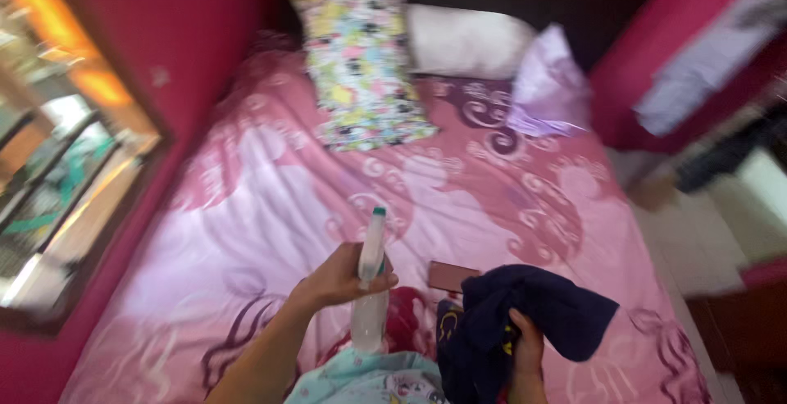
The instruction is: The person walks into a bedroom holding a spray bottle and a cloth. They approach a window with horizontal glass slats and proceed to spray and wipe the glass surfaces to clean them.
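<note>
The spray bottle [370, 277], pale with a green tip, stands upright in the left hand [340, 277] clamped around it over the bed [270, 199]; what it contains cannot be told. The right hand [525, 347] grips a dark blue cloth [533, 314], with a flat reddish thing [449, 275] on the pink sheet between them and a floral pillow [361, 52] at the head.

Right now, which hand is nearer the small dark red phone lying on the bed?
Right. The right hand, gripping a dark blue cloth, sits just below and right of the phone. The left hand, holding a spray bottle, is farther off to its left.
</note>
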